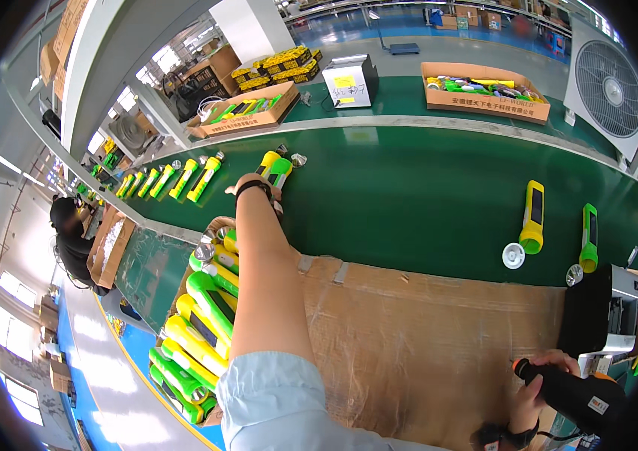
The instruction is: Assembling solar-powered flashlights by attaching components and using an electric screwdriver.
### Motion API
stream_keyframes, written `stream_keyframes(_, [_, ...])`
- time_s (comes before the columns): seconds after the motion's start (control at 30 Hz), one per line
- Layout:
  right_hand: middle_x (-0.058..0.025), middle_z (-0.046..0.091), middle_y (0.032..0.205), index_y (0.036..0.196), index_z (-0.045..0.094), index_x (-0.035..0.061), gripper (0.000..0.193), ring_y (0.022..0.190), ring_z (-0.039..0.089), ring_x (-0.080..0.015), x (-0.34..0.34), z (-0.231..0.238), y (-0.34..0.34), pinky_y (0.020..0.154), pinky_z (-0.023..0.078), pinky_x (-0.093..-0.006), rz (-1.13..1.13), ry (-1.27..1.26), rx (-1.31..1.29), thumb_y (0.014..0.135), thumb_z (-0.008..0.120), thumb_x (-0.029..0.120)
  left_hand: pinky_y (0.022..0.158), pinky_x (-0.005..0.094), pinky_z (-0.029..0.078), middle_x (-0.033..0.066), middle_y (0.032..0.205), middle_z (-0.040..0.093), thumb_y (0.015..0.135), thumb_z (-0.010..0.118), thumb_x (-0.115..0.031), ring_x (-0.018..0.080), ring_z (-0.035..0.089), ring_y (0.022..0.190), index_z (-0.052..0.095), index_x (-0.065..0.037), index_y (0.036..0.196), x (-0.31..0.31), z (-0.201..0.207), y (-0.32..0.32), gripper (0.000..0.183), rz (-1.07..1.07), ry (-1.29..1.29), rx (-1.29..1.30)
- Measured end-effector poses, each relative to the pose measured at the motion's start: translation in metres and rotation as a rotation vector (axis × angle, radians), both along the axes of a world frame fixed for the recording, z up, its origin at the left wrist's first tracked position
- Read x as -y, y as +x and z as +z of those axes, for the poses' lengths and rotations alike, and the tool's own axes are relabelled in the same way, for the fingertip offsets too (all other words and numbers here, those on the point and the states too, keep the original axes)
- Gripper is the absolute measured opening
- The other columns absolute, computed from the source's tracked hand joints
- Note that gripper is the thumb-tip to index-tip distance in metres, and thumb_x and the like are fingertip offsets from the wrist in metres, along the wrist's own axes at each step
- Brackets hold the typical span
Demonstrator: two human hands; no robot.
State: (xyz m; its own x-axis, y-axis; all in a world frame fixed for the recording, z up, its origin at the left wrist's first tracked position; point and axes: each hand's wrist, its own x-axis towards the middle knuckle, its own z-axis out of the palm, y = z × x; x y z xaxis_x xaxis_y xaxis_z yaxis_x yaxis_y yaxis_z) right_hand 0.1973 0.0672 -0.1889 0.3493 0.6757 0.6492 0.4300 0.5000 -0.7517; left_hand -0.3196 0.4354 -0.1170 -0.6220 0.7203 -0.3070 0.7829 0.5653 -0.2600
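Stretched across the green belt, my left hand [253, 185] is closed around a green-and-yellow flashlight [280, 172]; my wrist and forearm hide part of the grip. Against it lies a yellow flashlight [267, 161], and a loose silver reflector head [298, 160] is just to the right. At the lower right, my right hand [535, 391] is wrapped around a black electric screwdriver [576, 391] with an orange ring near its tip, which points left above the cardboard sheet [431, 346].
A box of flashlights [202, 331] stands beside my left forearm. Farther right on the belt [401, 188] lie a yellow flashlight [532, 218] and a green one [589, 237], heads detached. More flashlights [204, 179] line the left. A black-and-silver machine [608, 312] stands near the screwdriver.
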Motion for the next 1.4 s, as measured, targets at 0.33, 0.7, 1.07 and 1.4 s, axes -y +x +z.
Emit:
stream_keyframes(0.33, [-0.0121,0.053,0.091,0.129,0.028,0.0068,0.056,0.081,0.053,-0.0207,0.005,0.006,-0.004,0.078,0.041,-0.0336,0.075,-0.093,0.063,0.085,0.062,0.019,0.089,0.0364,0.047,0.0152,0.113,0.063,0.057,0.072,-0.057,0.0253,0.061,0.105,0.062,-0.008,0.115,-0.015,-0.003,0.087,0.076,-0.505,0.270,0.297])
stream_keyframes(0.7, [-0.0059,0.053,0.093,0.125,0.036,0.0008,0.051,0.083,0.050,-0.0122,-0.014,-0.019,0.014,0.079,0.041,-0.0250,0.082,0.087,-0.224,0.079,0.060,0.000,0.078,0.0386,0.051,0.0243,0.103,0.054,0.060,0.072,-0.051,0.0361,0.059,0.093,0.070,-0.006,0.091,0.296,0.006,0.260,0.054,-0.785,0.345,0.198])
stream_keyframes(1.07, [-0.0143,0.051,0.123,0.143,0.020,0.0014,0.084,0.114,0.051,-0.0193,0.072,0.097,0.024,0.092,0.043,-0.0303,-0.212,0.260,-0.264,0.077,0.072,0.005,0.090,0.0453,0.040,0.0229,0.112,0.049,0.065,0.076,-0.044,0.0361,0.047,0.108,0.061,-0.005,0.112,0.474,-0.027,0.233,0.062,-0.907,0.657,-0.062])
stream_keyframes(1.4, [-0.0048,0.061,0.076,0.118,0.049,-0.0002,0.049,0.064,0.059,-0.0113,0.115,0.171,0.087,0.060,0.048,-0.0257,0.187,0.085,-0.455,0.074,0.071,0.001,0.063,0.0425,0.050,0.0205,0.074,0.057,0.084,0.062,-0.028,0.0368,0.060,0.071,0.037,-0.021,0.140,0.477,-0.028,0.248,0.061,-0.981,0.344,0.538])
